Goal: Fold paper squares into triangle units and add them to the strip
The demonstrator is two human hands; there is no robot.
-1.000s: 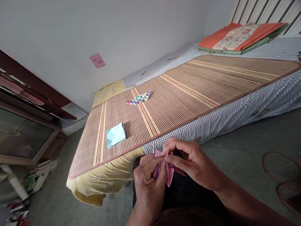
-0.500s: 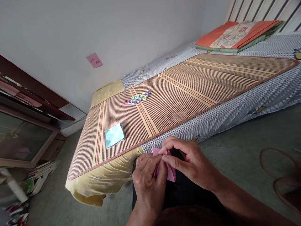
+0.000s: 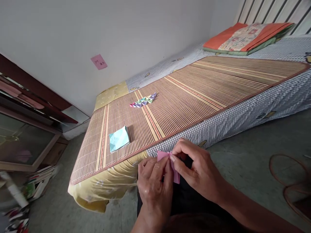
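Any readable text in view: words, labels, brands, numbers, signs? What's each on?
Nothing I can quote with confidence.
Pink note on the wall: dark handwritten marks in two groups, too small to read.
Pink paper in the left hand and right hand: no text visible.
Light-blue folded paper on the mat: none visible.

A pink paper (image 3: 99,61) on the pale wall (image 3: 150,32) carries a few dark handwritten marks (image 3: 102,63), too small to make out. No words can be read.
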